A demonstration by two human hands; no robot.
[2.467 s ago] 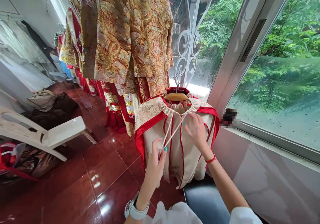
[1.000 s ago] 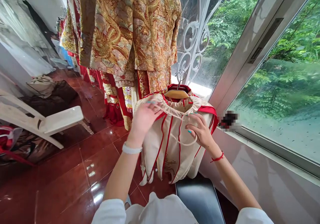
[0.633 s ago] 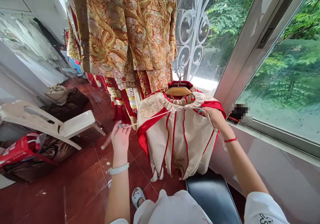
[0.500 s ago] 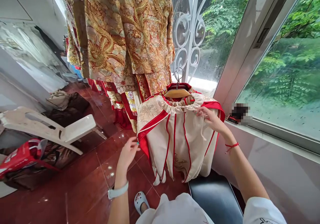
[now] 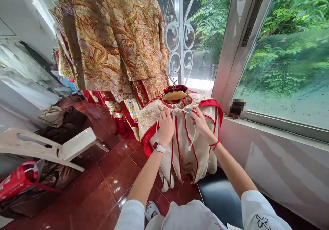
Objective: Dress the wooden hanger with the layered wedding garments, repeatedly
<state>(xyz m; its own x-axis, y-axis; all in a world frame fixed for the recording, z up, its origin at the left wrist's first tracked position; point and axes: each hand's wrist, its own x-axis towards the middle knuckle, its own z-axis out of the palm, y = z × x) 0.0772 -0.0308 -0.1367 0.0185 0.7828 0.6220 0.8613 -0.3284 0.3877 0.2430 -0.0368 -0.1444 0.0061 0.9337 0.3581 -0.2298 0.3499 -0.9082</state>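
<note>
A cream garment with red trim (image 5: 189,144) hangs in front of me, with a gathered top edge and a thin cream drawstring (image 5: 193,137). Behind its opening shows a wooden hanger (image 5: 175,96) inside a red collar. My left hand (image 5: 167,125) is closed at the gathered edge, left of the middle, pinching the drawstring, one end of which hangs beside it. Right of the middle, my right hand (image 5: 199,121) pinches the drawstring too, and its other end dangles below these fingers. The exact grip points are partly hidden by the fingers.
Gold embroidered jackets (image 5: 118,41) hang behind the garment. At right is a window (image 5: 288,65) with a sill and a blurred object. A black seat (image 5: 218,195) stands below, and a white chair (image 5: 77,144) and red bag (image 5: 20,178) at left.
My left hand has moved right and up from beside the garment onto its gathered edge and taken the drawstring. My right hand has shifted inward along that edge. The view has turned slightly.
</note>
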